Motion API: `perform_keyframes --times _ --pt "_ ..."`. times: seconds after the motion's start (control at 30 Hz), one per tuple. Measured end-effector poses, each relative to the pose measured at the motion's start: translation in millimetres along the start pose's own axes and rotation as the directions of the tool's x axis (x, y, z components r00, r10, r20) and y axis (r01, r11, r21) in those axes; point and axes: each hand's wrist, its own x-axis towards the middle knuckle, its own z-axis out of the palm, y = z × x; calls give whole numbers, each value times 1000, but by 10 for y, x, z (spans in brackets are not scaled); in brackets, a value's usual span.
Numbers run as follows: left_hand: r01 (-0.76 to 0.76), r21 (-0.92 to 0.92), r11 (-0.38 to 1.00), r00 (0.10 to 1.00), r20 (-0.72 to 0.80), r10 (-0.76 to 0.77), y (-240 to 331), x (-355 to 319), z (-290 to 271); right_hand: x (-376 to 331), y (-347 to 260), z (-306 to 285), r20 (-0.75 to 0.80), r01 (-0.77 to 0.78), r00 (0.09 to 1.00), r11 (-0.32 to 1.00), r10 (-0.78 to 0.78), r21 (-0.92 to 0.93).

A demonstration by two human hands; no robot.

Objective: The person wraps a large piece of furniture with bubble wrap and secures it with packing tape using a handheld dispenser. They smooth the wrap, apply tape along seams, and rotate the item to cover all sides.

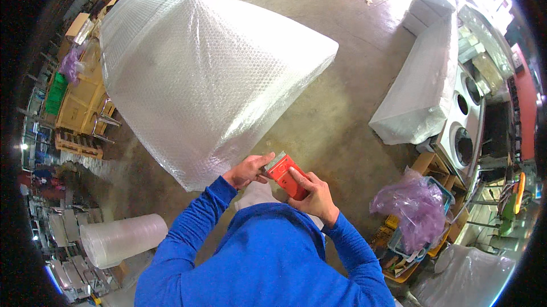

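Observation:
In front of my body, my right hand (310, 191) is wrapped round what looks like a red tape dispenser (281, 171), with a pale strip along its far end. My left hand (249, 170) is closed in a pinch at the left side of that end, and what its fingers hold is hidden. Just beyond both hands stands a large bulky item covered in bubble wrap (211, 73). The wrap's near lower edge hangs close to my left hand.
To the left lies a thick roll of bubble wrap (122, 240). Wooden crates (82, 102) stand behind it. On the right are a long wrapped box (419, 82), a white panel with round holes (460, 104), and crates topped with purple plastic film (410, 207).

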Motion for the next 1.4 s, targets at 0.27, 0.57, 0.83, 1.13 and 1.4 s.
perform_keyframes --times 0.27,0.57,0.83,1.13,1.4 --pt "-153 64 986 970 -180 162 192 130 35 229 104 -63 51 36 998 999 -37 14" --pt "18 991 130 296 -129 946 1705 175 -377 1146 332 -203 -44 28 998 981 -37 -191" --pt "169 971 167 143 -191 971 1661 438 -519 1290 934 90 240 10 967 928 86 -372" --pt "302 497 -813 920 70 385 582 938 23 1721 895 292 368 86 928 926 60 -369" --pt "190 248 -950 982 -54 182 -67 1288 -329 1656 1077 348 580 120 794 888 182 -443"
